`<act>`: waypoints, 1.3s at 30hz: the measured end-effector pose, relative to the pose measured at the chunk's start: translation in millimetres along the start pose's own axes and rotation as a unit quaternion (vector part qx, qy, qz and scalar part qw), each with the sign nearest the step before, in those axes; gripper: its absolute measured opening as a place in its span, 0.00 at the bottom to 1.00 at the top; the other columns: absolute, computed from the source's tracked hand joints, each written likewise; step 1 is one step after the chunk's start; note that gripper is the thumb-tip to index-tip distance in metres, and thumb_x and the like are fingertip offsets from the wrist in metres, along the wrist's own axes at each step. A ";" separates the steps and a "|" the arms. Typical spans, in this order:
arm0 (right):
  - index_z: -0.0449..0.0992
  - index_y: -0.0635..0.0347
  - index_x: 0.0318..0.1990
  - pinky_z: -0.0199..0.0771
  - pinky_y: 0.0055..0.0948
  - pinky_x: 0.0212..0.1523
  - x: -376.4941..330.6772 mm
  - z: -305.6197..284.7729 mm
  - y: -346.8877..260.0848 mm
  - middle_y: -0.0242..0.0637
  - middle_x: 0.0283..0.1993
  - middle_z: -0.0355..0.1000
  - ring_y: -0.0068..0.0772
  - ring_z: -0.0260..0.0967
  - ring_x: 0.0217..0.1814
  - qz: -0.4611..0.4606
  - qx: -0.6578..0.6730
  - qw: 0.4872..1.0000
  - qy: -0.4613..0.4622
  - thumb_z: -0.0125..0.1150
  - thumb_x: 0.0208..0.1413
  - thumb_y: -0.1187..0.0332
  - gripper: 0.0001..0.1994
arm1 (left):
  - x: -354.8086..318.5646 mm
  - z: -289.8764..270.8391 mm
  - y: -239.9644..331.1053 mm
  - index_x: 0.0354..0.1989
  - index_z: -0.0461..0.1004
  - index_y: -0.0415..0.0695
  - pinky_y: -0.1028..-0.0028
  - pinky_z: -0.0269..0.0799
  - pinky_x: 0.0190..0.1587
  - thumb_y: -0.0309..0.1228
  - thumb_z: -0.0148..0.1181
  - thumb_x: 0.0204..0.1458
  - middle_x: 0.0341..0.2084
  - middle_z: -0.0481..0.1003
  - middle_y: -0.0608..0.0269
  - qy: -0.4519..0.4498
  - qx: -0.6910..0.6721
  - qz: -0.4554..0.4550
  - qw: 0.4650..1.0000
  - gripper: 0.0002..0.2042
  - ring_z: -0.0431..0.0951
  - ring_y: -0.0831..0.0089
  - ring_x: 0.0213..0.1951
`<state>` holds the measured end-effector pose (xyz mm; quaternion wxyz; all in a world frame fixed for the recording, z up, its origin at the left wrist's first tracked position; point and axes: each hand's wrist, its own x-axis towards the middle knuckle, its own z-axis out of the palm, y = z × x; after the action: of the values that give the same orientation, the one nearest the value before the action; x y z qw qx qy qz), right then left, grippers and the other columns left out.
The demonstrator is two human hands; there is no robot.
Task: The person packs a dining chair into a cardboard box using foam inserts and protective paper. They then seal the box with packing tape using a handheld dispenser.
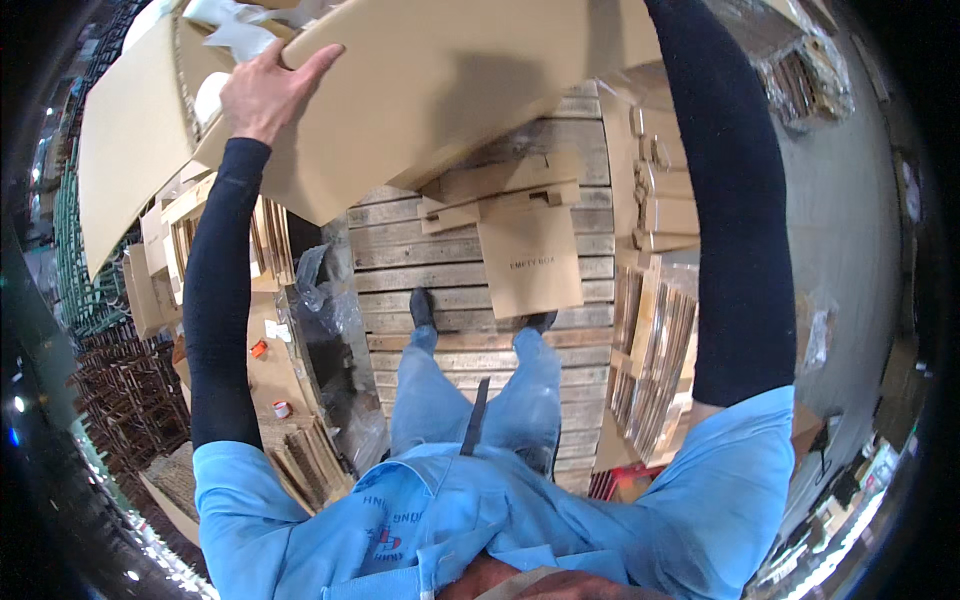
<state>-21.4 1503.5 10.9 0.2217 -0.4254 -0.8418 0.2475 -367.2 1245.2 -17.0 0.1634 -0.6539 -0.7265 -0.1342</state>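
Observation:
A large brown cardboard box (440,90) is raised in front of me, above a wooden pallet (470,250). My left hand (268,92) grips the box's left edge, fingers curled over the rim. My right arm in a dark sleeve reaches up along the box's right side; the right hand is out of the picture at the top. White packing paper (235,30) shows at the box's open top left. My feet stand on the pallet next to a flat folded cardboard piece (528,258).
Stacks of flattened cardboard stand to the right (655,350) and left (270,240) of the pallet. A roll of tape (282,409) and an orange cutter (259,348) lie on a cardboard sheet at left. Dark metal racks (130,390) fill the far left. Grey floor (840,220) lies at right.

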 end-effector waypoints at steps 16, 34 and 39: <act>0.81 0.60 0.44 0.74 0.34 0.40 -246.1 118.0 -201.9 0.43 0.31 0.79 0.35 0.76 0.33 0.108 0.081 0.985 0.110 0.64 0.51 0.58 0.17 | -88.9 -4.2 -218.9 0.34 0.79 0.42 0.64 0.69 0.50 0.61 0.62 0.49 0.26 0.79 0.58 0.115 -0.019 0.166 0.979 0.29 0.79 0.60 0.36; 0.78 0.68 0.49 0.73 0.28 0.45 -313.5 64.7 -110.3 0.34 0.41 0.78 0.23 0.73 0.40 0.048 0.159 0.985 0.053 0.59 0.53 0.72 0.16 | -234.3 -55.6 -90.4 0.23 0.81 0.45 0.63 0.72 0.38 0.53 0.58 0.57 0.19 0.78 0.57 0.230 -0.062 -0.012 0.971 0.23 0.79 0.62 0.25; 0.79 0.69 0.45 0.72 0.28 0.40 -351.0 92.8 -170.2 0.31 0.34 0.78 0.23 0.71 0.34 0.075 0.164 0.980 0.082 0.63 0.55 0.68 0.14 | -236.8 -41.4 -132.6 0.25 0.82 0.47 0.62 0.73 0.37 0.50 0.59 0.57 0.19 0.78 0.58 0.216 -0.049 0.006 0.975 0.19 0.79 0.63 0.25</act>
<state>10.7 1104.7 -15.4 0.3379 -0.4642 -0.7342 0.3624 -474.8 999.2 -74.6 0.2848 -0.6211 -0.6628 -0.3063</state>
